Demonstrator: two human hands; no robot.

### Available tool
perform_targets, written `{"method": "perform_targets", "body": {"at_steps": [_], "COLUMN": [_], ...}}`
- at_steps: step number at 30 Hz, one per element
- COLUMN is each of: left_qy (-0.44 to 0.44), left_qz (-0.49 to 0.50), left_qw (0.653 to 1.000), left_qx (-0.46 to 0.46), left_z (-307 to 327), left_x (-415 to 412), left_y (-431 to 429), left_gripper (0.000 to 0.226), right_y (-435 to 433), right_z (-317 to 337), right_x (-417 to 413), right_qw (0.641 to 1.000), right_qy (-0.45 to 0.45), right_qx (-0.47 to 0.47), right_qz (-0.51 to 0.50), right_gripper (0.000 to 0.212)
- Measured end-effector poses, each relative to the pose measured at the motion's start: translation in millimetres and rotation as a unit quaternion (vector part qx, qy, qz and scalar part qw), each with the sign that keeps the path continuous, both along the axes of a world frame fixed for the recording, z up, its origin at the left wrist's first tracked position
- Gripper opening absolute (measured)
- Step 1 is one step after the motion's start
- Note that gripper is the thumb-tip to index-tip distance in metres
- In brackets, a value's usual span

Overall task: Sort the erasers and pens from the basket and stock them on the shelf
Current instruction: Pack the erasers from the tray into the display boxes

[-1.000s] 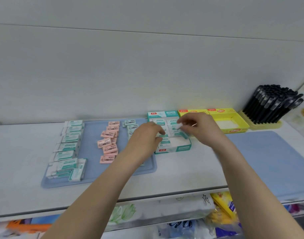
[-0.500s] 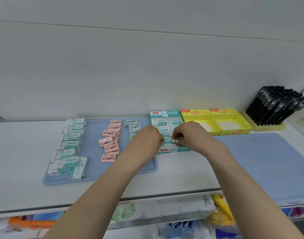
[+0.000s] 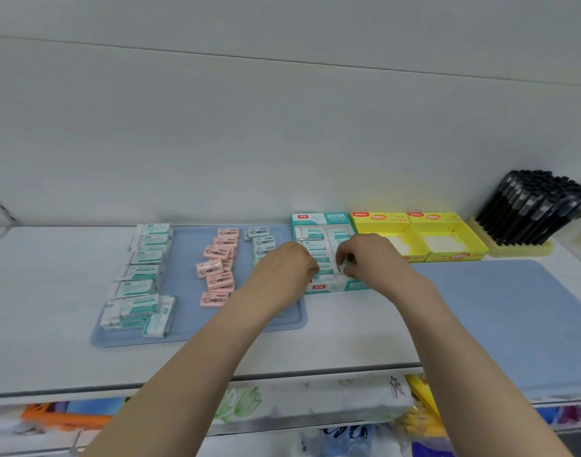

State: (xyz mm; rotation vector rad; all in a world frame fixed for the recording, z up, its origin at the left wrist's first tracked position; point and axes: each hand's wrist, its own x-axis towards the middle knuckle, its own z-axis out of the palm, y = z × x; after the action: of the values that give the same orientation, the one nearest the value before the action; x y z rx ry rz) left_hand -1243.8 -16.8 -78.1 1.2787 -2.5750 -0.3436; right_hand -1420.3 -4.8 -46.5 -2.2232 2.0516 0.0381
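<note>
Right hand (image 3: pixel 371 258) at centre frame, thumb and fingers pinching a small eraser (image 3: pixel 347 267) in a teal-and-white wrapper, low over the front right part of the teal box (image 3: pixel 335 287). Left hand (image 3: pixel 282 272) just left of it at the box's left edge, knuckles up, fingers curled under; cannot tell if it holds anything.

Teal box sits on the white shelf (image 3: pixel 35 308), open top, rows of same-type erasers packed inside. Just right of it are two yellow boxes (image 3: pixel 386 220) side by side, both showing white bottoms. Upper right of frame: black pens (image 3: pixel 533 206) leaning in a pale yellow holder (image 3: pixel 519 250).

Left of the teal box: blue tray (image 3: pixel 183 258) with three groups.
- Pale blue erasers (image 3: pixel 261 240): column nearest the left hand.
- Pink erasers (image 3: pixel 218 265): loose column mid-tray.
- Larger teal-white erasers (image 3: pixel 144 268): column on the tray's left side, a few heaped at its front.

Blue mat (image 3: pixel 500 308) lies on the shelf at lower right, in front of the yellow boxes. Below the shelf edge are colourful packets, blurred.
</note>
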Motion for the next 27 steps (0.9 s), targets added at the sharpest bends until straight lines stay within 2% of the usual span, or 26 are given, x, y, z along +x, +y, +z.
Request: {"method": "perform_targets", "body": {"at_steps": [2,4,7,9,12,16,19,22,24,27], "left_qy": [0.031,0.085,0.164,0.177,0.16,0.134,0.138,0.152,0.155,0.157], "left_qz": [0.003,0.031,0.121,0.192,0.278,0.289,0.27,0.267,0.257,0.247], "left_qw": [0.999,0.995,0.973,0.956,0.938,0.944,0.951,0.95,0.951,0.954], "left_qx": [-0.011,-0.047,-0.104,-0.13,-0.132,-0.091,-0.061,-0.06,-0.07,-0.069], "left_z": [7.3,14.7,21.8,20.0,10.0,-14.1,-26.7,-30.1,-29.0,-28.8], "left_x": [13.9,38.9,91.3,130.3,182.8,220.8,224.9,225.5,225.9,226.0], "left_y": [5.6,12.0,23.0,31.0,45.4,51.2,52.8,51.0,47.6,43.9], "left_gripper": [0.026,0.029,0.029,0.026,0.023,0.031,0.041,0.031,0.031,0.046], "right_y": [0.2,4.0,15.4,22.3,26.7,27.3,30.1,29.2,26.9,28.2], "right_z": [1.2,1.3,1.8,2.4,-2.6,-8.4,-11.0,-11.3,-11.8,-10.4], "right_x": [3.1,15.7,55.0,89.2,143.2,201.9,227.6,235.1,233.8,232.1], "right_qw": [0.999,0.992,0.96,0.947,0.948,0.954,0.961,0.968,0.968,0.957], "right_qy": [-0.028,-0.085,-0.221,-0.273,-0.263,-0.206,-0.154,-0.136,-0.15,-0.205], "right_qx": [-0.022,-0.093,-0.174,-0.164,-0.11,-0.014,0.038,0.052,0.047,0.054], "right_qz": [-0.014,-0.025,0.01,0.052,0.139,0.219,0.225,0.204,0.197,0.196], "right_gripper": [0.025,0.025,0.022,0.023,0.03,0.049,0.058,0.058,0.06,0.064]}}
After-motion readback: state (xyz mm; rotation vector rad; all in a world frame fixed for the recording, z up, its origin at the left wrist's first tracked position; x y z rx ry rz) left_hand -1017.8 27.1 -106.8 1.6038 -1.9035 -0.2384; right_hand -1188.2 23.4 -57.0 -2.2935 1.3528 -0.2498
